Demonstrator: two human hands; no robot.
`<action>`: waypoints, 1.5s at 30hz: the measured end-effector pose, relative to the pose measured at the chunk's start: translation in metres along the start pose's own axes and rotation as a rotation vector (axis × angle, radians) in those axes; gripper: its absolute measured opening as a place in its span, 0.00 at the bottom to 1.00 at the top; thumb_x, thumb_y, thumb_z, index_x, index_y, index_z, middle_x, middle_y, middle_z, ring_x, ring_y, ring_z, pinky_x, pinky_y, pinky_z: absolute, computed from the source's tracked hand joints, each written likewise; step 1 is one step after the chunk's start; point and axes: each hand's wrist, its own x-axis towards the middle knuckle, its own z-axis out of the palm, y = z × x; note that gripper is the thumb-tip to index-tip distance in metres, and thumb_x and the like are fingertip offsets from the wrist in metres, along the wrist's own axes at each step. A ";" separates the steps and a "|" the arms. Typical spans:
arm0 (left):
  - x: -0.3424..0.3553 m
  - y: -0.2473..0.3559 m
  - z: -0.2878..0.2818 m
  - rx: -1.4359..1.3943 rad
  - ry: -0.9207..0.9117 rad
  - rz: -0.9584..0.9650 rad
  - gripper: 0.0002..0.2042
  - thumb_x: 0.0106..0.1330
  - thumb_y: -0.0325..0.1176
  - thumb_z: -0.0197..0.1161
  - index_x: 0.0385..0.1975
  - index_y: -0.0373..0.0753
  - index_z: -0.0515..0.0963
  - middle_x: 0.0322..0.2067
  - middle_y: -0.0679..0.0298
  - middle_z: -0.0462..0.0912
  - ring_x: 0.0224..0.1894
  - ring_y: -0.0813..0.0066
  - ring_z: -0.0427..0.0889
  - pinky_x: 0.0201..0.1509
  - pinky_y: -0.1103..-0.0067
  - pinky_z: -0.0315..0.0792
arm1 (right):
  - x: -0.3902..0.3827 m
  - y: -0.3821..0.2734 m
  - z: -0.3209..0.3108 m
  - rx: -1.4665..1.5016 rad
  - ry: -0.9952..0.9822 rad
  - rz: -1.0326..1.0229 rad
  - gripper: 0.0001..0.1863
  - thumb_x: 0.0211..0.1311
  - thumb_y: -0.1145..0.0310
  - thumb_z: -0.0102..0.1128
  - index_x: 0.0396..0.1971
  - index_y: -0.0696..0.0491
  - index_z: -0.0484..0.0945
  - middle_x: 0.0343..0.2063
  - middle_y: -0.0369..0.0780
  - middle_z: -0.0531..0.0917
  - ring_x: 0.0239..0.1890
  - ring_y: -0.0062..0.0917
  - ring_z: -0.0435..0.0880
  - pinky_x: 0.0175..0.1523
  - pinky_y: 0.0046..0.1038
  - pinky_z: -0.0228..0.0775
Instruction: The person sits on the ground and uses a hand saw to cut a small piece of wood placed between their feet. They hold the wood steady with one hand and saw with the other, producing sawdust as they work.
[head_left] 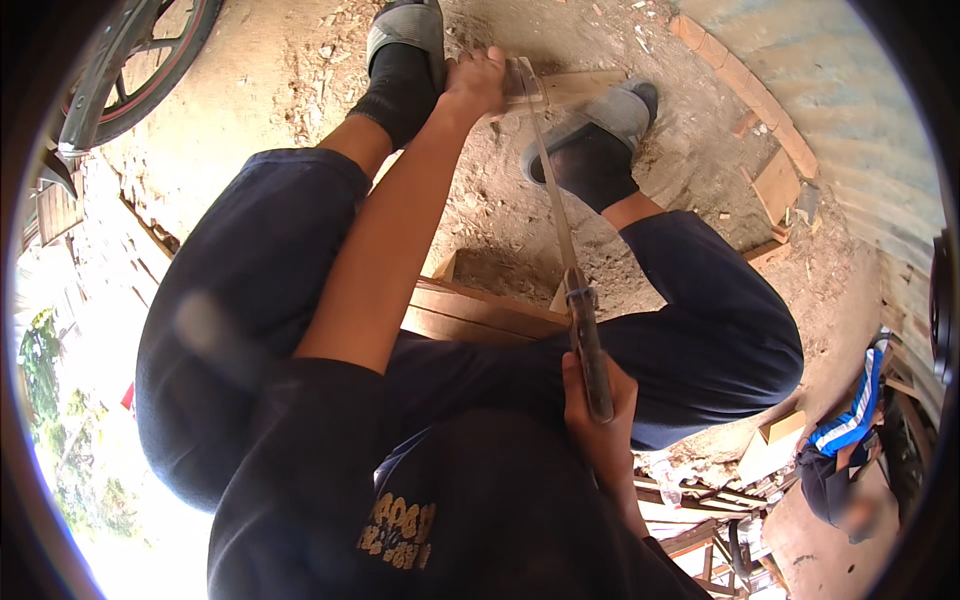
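Observation:
My left hand [475,80] grips a small pale flat piece [525,82] over a narrow wooden board [582,85] on the dirt, between my sandalled feet. A long, narrow blade [554,200] with a dark handle [585,320] runs from that piece back toward my body; whether it touches the piece is too small to tell. My right hand [605,410] is closed round the lower handle, in front of my right thigh. Under my legs is a wooden plank seat [475,315].
A wheel [140,100] stands at top left. Bricks [745,80] line a corrugated metal wall [860,130] at right, with a loose wood offcut [775,180] nearby. At lower right, another person [840,470] in dark and blue clothing is among scrap timber [700,545].

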 end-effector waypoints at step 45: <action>-0.015 0.015 -0.012 0.040 -0.037 -0.013 0.37 0.40 0.42 0.77 0.47 0.35 0.62 0.48 0.49 0.73 0.54 0.51 0.74 0.54 0.62 0.72 | 0.026 0.002 -0.006 0.017 -0.064 0.075 0.03 0.60 0.77 0.59 0.28 0.60 0.77 0.14 0.44 0.75 0.17 0.30 0.80 0.25 0.29 0.68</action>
